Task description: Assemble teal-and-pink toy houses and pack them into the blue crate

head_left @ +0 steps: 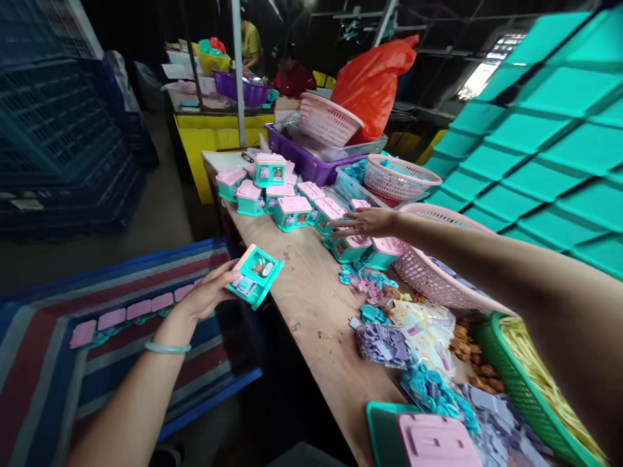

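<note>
Left hand holds a teal toy box off the desk edge; right hand reaches over the boxes stacked on the desk.

The left hand point(209, 292) has its fingers clamped on one end of the toy box point(256, 275), left of centre in the frame, tilted with its open face up over the striped mat point(43, 363). The box looks like thin, hard plastic: light, stiff and smooth, so probably best held by its side walls, not by the small parts inside. The right hand point(363, 222), centre frame, lies flat with fingers spread, gripping nothing, just above the pink-lidded boxes point(292, 211) on the desk point(311, 305), beside a pink basket point(428, 275). Loose small parts point(389, 337) lie lower right.
</note>
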A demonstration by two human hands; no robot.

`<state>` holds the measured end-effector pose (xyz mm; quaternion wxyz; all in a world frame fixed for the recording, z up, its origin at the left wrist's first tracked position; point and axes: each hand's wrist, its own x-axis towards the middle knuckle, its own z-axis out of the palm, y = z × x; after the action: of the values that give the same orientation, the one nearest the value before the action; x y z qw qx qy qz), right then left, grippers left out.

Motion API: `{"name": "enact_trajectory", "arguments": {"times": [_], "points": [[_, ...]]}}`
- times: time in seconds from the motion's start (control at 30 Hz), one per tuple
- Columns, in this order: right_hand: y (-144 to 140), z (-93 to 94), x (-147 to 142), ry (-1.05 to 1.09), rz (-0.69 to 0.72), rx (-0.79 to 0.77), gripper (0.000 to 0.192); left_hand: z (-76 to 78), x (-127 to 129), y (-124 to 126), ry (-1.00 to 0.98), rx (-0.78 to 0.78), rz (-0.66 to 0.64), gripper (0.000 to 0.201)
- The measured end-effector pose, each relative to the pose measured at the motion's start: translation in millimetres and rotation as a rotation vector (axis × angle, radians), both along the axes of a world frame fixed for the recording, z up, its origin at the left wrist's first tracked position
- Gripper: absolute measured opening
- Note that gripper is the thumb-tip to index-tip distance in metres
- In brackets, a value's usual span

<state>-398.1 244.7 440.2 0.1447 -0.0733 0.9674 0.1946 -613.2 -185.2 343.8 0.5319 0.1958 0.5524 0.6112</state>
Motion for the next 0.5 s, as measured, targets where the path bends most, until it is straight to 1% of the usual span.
{"name": "enact_trajectory", "arguments": {"times": [0.1, 0.2, 0.27, 0.3, 0.33, 0.37, 0.43, 0.47, 0.5], "points": [[1.9, 11.8, 1.5, -0.202, 0.027, 0.008, 0.065, -27.8, -21.8, -33.6, -0.073, -0.034, 0.091, 0.069], [-2.6, 25.7, 4.2, -0.308, -0.052, 0.059, 0.065, -60.6, -40.8, -66.0, -0.139, -0.08, 0.16, 0.053], [-11.7, 25.2, 1.2, -0.311, -0.068, 0.036, 0.057, -85.1, -48.8, -85.7, -0.179, -0.117, 0.206, 0.05], [-19.1, 18.9, -4.0, -0.25, -0.082, 0.019, 0.052, -98.3, -50.6, -95.3, -0.202, -0.136, 0.231, 0.051], [-28.9, 7.8, -12.4, -0.15, -0.105, 0.005, 0.048, -112.2, -51.0, -104.7, -0.229, -0.154, 0.257, 0.053], [-41.4, -8.1, -24.1, -0.031, -0.134, -0.011, 0.045, -127.0, -50.1, -113.9, -0.261, -0.172, 0.283, 0.053], [-73.9, -50.6, -55.8, 0.153, -0.166, -0.049, 0.045, -160.0, -45.8, -131.7, -0.335, -0.219, 0.328, 0.049], [-93.3, -74.5, -74.5, 0.18, -0.153, -0.083, 0.046, -178.1, -43.0, -140.1, -0.375, -0.254, 0.349, 0.045], [-113.8, -98.5, -94.0, 0.158, -0.117, -0.132, 0.048, -197.0, -40.1, -148.0, -0.416, -0.297, 0.371, 0.041]]}}
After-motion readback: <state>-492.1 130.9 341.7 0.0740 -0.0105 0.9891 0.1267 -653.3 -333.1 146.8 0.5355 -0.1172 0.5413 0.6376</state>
